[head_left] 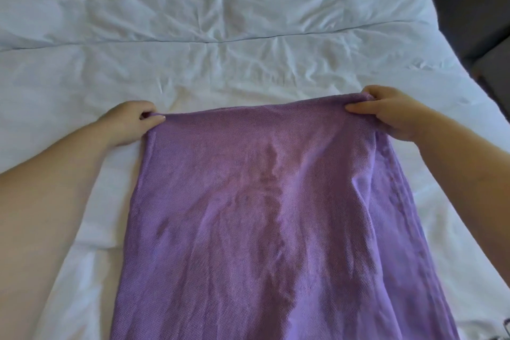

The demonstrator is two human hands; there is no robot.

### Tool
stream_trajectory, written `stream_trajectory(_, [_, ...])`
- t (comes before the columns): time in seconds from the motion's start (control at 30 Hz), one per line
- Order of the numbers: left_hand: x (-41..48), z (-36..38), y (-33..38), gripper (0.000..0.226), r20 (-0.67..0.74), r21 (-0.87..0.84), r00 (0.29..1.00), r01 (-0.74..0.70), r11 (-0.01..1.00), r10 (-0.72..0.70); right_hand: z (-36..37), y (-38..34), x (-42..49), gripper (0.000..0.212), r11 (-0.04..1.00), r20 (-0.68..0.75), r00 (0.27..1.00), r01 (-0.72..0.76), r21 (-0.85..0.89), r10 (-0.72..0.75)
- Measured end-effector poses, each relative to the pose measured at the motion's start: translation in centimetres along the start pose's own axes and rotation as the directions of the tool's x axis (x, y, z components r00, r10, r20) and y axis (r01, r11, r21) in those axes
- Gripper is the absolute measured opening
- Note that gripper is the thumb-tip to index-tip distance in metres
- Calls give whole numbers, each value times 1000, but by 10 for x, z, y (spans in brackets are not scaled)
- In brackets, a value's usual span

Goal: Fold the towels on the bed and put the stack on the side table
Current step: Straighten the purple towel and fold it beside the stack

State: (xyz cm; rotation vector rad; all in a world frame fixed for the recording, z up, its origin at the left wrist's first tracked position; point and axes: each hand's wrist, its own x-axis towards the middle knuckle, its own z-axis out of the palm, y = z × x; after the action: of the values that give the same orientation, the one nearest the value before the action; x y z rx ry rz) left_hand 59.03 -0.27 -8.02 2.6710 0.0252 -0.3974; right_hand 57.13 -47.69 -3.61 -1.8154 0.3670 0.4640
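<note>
Holding 1 purple towel [276, 229] by its 2 far corners above the white bed [248, 22]. Left hand [129, 124] curled, pinching the left corner between thumb and fingertips. Right hand [386, 113] likewise curled, gripping the bunched right corner. Stretched fairly taut between the 2 grips, running down toward the near edge of the bed and out of view at the bottom. Probably early in the fold: no stack and no side table in sight.

Could end up skewed by carrying 1 corner further than the other. Could trap the soft wrinkles down the middle inside the fold without smoothing first. Could slip from a light pinch and land crumpled. Might drag on the bedding or slide off the edge, given a lower end hidden here.
</note>
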Motion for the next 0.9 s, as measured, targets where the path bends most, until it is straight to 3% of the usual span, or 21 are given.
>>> stream_trajectory(0.1, [-2, 12, -2, 21, -178, -130, 982, 44, 990, -67, 0, 4, 2, 19, 994, 88, 996, -19, -106, 29])
stream_trajectory(0.2, [-4, 16, -5, 17, -327, -141, 930, 128, 982, -168, -7, 1, -1, 39, 964, 211, 975, -17, -267, 75])
stream_trajectory(0.27, [-3, 12, -9, 18, -366, -139, 909, 159, 977, -200, -12, -7, -4, 24, 903, 226, 970, 16, -430, 90])
stream_trajectory(0.3, [-3, 10, -11, 19, -370, -130, 904, 178, 975, -214, -14, -13, -4, 17, 876, 181, 981, 24, -482, 73])
stream_trajectory(0.4, [-4, 6, -9, 21, -398, -94, 889, 206, 974, -227, -17, -24, 6, 28, 841, -86, 985, 81, -536, -149])
stream_trajectory(0.47, [-6, 8, -4, 21, -404, -50, 886, 230, 972, -230, -13, -30, 11, 25, 810, -125, 958, 143, -569, -257])
stream_trajectory(0.6, [-16, 13, 16, 16, -470, 50, 841, 329, 943, -268, -12, -24, 12, 21, 779, 28, 998, 60, -624, -54])
stream_trajectory(0.67, [-25, 20, 34, 24, -581, 141, 812, 167, 976, -55, -19, -18, 9, 34, 776, 73, 994, -13, -631, 77])
stream_trajectory(0.7, [-31, 25, 46, 30, -554, 196, 825, -1, 981, 112, -23, -14, 7, 34, 794, 95, 988, -41, -606, 124])
stream_trajectory(0.77, [-43, 45, 65, 44, -310, 281, 882, -271, 921, 354, -31, -8, 5, 23, 825, 37, 995, -59, -562, 96])
stream_trajectory(0.83, [-52, 70, 73, 54, -70, 289, 966, -219, 932, 249, -38, -5, 8, 26, 840, -177, 980, -22, -542, -88])
stream_trajectory(0.9, [-53, 91, 65, 60, -22, 317, 997, -58, 947, 68, -40, -6, 12, 35, 855, -353, 893, 64, -515, -279])
